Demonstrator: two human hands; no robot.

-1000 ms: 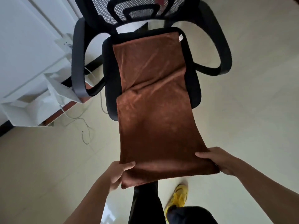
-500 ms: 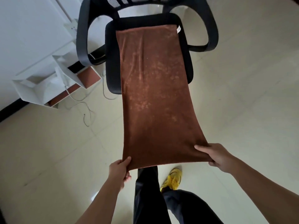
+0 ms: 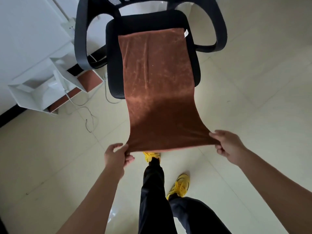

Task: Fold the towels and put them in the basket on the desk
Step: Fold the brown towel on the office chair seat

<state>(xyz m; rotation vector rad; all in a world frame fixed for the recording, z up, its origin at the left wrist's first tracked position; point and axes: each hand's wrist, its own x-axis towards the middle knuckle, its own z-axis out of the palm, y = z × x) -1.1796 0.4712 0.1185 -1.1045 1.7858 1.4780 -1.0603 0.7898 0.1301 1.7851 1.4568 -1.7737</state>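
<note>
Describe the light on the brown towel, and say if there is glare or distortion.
Head view: the towel is bright over the chair seat, shadowed near the left hand and right hand; head view: a pale glare patch lies on the floor beside the left forearm; head view: the wide lens bends the tile lines.

brown towel (image 3: 158, 85) on chair (image 3: 152, 19), hands pinching corners
</note>
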